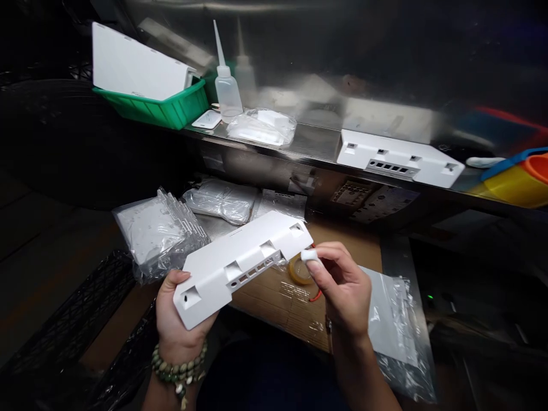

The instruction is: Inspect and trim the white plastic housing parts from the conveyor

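Note:
A white plastic device housing (240, 257) with a row of port openings and recessed square notches is tilted up to the right. My left hand (184, 314) is closed around its lower left end, thumb on the top face. Close to the housing's right end, my right hand (346, 285) pinches a small white wad (309, 256) between thumb and fingers; whether it is cloth or foam I cannot tell. The wad is near the corner, and contact with it is unclear. Behind the right fingers lies a roll of yellow tape (297, 273), partly hidden.
A metal shelf (314, 142) holds a green bin (158, 108), a squeeze bottle (228, 91), a bagged bundle (261, 127) and another white housing (398, 157). Bagged panels (154, 234) stand left on the bench. Cardboard (274, 308) covers the bench, with a plastic bag (394, 319) at right.

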`<state>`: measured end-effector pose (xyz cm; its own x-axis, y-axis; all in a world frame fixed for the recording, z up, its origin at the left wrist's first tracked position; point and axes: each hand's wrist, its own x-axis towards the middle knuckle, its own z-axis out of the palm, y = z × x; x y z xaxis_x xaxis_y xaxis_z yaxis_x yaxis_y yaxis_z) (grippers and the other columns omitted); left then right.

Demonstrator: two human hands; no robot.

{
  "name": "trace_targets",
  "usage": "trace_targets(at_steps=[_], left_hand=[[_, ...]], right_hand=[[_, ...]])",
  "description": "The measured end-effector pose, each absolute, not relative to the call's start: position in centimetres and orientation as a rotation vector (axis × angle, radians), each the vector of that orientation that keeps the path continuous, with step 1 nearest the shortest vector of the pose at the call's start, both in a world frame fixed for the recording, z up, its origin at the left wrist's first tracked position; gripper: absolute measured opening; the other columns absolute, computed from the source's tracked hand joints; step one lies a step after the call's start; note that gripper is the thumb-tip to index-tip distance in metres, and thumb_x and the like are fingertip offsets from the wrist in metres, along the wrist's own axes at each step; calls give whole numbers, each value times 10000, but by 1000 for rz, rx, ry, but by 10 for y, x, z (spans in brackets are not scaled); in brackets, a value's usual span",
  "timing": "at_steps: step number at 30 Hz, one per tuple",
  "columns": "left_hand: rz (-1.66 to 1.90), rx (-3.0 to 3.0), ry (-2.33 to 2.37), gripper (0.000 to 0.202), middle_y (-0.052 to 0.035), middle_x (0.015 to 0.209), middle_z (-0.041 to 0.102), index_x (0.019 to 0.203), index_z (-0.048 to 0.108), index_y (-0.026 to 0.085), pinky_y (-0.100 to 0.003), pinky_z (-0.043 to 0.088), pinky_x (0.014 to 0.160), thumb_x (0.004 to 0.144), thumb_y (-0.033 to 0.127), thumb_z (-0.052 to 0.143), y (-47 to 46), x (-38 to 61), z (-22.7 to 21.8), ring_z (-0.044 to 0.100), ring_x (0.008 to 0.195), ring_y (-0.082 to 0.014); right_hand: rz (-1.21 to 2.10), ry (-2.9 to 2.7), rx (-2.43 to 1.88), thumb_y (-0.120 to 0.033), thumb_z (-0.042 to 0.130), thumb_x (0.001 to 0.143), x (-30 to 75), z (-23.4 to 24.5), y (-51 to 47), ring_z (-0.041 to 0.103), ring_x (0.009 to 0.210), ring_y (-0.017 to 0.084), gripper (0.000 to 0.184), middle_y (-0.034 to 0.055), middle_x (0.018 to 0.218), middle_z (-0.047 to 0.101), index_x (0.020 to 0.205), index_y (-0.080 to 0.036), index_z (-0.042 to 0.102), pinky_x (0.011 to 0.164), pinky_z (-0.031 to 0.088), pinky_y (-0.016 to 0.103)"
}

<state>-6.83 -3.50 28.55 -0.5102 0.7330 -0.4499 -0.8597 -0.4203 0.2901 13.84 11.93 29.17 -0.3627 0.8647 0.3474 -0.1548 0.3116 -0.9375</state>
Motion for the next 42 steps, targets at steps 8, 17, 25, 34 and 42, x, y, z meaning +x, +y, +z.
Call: trace_targets(at_steps=[8, 17, 25, 34, 42], left_hand=[[2063, -365, 750, 603, -111, 904, 815, 1339, 643, 127, -544, 644, 773, 749, 148, 518, -19, -55, 303, 777, 762, -341], [2196, -389, 847, 643, -71, 792, 800, 1334, 628, 138, -524, 636, 848, 706, 133, 491, -10, -34, 322, 786, 827, -329], [2170, -406, 839, 637, -98, 846, 802, 1310, 635, 100, -550, 616, 891, 690, 142, 496, -6, -35, 317, 777, 878, -351], [2163, -428, 716, 660, -108, 975, 803, 1297, 648, 109, -500, 611, 926, 653, 160, 508, -3, -28, 313, 770, 938, -340], [2176, -273, 807, 583, -109, 991, 810, 1312, 641, 139, -512, 610, 940, 738, 212, 569, -13, -37, 300, 760, 1003, -361]], right_hand=[[982, -1834, -656, -210, 748, 894, 121, 292, 108, 642, 867, 178, 139, 25, 958, 680, 1025, -256, 754, 731, 503, 306], [747, -1974, -624, -209, 712, 927, 96, 296, 100, 666, 846, 181, 100, 41, 938, 698, 1002, -235, 771, 771, 518, 327], [1062, -1991, -461, -229, 718, 925, 92, 297, 76, 644, 806, 179, 101, 35, 898, 690, 1014, -245, 760, 739, 510, 334], [864, -2022, -474, -184, 724, 902, 83, 296, 58, 618, 794, 197, 107, 51, 864, 692, 1002, -215, 748, 731, 473, 353], [1408, -1689, -442, -241, 727, 901, 113, 310, 71, 638, 833, 179, 84, 31, 927, 668, 978, -262, 750, 703, 508, 298]])
